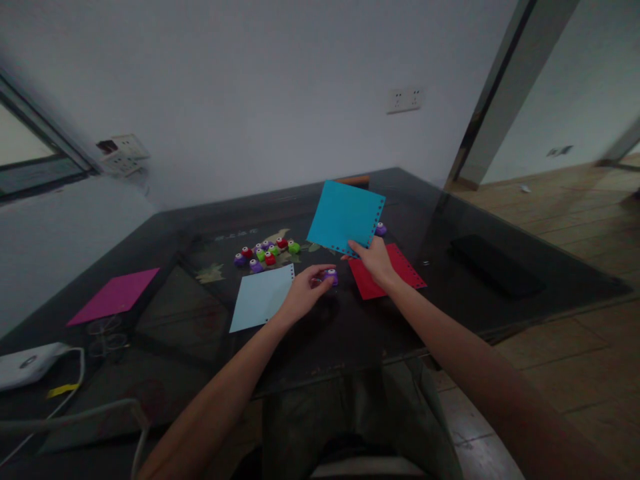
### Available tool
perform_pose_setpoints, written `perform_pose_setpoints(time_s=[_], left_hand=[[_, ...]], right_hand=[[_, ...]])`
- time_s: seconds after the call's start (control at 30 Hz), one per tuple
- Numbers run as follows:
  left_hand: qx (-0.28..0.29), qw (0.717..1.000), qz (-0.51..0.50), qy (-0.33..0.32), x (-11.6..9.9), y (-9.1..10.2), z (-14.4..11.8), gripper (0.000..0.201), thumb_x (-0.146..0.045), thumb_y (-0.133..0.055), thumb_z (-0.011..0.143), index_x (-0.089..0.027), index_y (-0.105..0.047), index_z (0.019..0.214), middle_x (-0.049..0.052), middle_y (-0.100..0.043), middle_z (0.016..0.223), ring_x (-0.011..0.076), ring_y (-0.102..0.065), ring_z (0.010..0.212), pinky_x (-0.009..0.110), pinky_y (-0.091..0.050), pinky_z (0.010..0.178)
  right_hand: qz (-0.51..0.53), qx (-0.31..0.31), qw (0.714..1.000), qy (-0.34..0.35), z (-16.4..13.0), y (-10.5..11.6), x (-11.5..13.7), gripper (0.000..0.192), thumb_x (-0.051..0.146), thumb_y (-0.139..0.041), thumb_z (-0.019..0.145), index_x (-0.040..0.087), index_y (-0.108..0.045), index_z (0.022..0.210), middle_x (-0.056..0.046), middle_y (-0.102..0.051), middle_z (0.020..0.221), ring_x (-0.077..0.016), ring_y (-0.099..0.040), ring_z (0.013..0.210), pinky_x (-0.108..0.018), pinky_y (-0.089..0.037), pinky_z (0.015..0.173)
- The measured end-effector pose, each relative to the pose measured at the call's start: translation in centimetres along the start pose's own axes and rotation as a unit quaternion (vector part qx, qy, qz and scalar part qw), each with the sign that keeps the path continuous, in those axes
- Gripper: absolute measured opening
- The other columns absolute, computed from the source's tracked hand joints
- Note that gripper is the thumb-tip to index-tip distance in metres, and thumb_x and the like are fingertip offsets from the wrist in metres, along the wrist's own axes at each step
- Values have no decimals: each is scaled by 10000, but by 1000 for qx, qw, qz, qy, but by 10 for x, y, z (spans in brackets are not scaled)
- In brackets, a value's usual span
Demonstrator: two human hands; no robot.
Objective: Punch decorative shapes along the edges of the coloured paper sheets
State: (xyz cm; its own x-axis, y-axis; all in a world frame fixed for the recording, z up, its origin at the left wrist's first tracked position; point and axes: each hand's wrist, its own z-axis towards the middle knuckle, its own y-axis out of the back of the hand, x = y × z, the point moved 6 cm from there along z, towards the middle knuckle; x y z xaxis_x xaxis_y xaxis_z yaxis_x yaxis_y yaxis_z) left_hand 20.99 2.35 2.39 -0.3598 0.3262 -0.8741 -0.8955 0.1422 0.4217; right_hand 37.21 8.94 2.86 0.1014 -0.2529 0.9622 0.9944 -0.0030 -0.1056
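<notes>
My right hand (371, 260) pinches a blue sheet of paper (345, 217) by its lower right corner and lifts it above the table. Small punched holes run along the sheet's right and lower edges. My left hand (307, 290) has its thumb and fingers around a small purple craft punch (331, 275) at the table surface. Left of that hand lies a pale blue sheet (260, 297), partly hidden by it, with holes at its edge. A red sheet (393, 270) with a holed right edge lies under my right wrist.
Several purple, red and green punches (269, 258) cluster behind the pale sheet; another purple punch (381, 229) stands right of the blue sheet. A magenta sheet (115, 295) and a white device (30, 365) with a cable lie left. A black case (495, 265) lies right on the dark table (320, 340).
</notes>
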Motion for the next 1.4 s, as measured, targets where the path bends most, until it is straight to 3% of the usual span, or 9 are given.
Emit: perform_pose_setpoints(time_s=[0.3,0.57,0.73,0.9,1.17,1.3,1.4], left_hand=[[9,1000,-6,8,0,-3,-2,214,-301,-651,743,-167,-610,905,21,-643,776,148,-593,706,274,-469,675],[41,989,127,-68,-10,-16,-10,295,-222,-671,727,-205,-580,1007,30,-654,895,157,-605,746,287,-478,707],[56,971,204,-109,-17,-18,-11,205,-235,-650,755,-200,-617,954,48,-664,899,190,-609,803,309,-465,742],[77,958,249,-120,-12,-24,-11,177,-235,-647,755,-193,-623,926,51,-660,883,206,-607,797,313,-455,719],[26,961,247,-120,-21,-14,-12,163,-221,-655,758,-183,-603,908,33,-653,895,180,-599,831,291,-456,748],[85,950,286,-97,-16,-26,-15,181,-245,-659,751,-187,-609,915,33,-655,883,184,-607,789,287,-465,709],[94,943,305,-94,-14,-29,-15,200,-244,-651,754,-189,-601,940,40,-653,915,195,-610,816,294,-469,717]], right_hand=[[4,0,1000,2,1,1,-3,307,382,-661,648,156,-616,850,-72,-695,734,-194,-640,520,-354,-562,550],[5,-4,1000,-9,-1,0,-1,291,345,-655,632,155,-613,848,-85,-694,822,-182,-635,518,-348,-553,537],[13,-8,1000,-6,0,1,-2,284,327,-651,634,151,-611,854,-77,-695,789,-175,-629,495,-322,-543,507],[5,-5,1000,-7,0,0,-3,292,333,-654,640,147,-617,862,-77,-699,792,-176,-635,504,-320,-546,513],[20,-6,1000,0,2,1,-5,281,314,-670,628,149,-619,849,-70,-700,798,-174,-633,488,-304,-534,501],[22,-4,1000,0,2,1,-5,276,305,-665,637,146,-622,858,-75,-701,807,-179,-633,485,-314,-529,491],[16,0,1000,-2,1,1,-4,279,313,-662,644,143,-623,862,-71,-701,783,-174,-631,481,-298,-515,479]])
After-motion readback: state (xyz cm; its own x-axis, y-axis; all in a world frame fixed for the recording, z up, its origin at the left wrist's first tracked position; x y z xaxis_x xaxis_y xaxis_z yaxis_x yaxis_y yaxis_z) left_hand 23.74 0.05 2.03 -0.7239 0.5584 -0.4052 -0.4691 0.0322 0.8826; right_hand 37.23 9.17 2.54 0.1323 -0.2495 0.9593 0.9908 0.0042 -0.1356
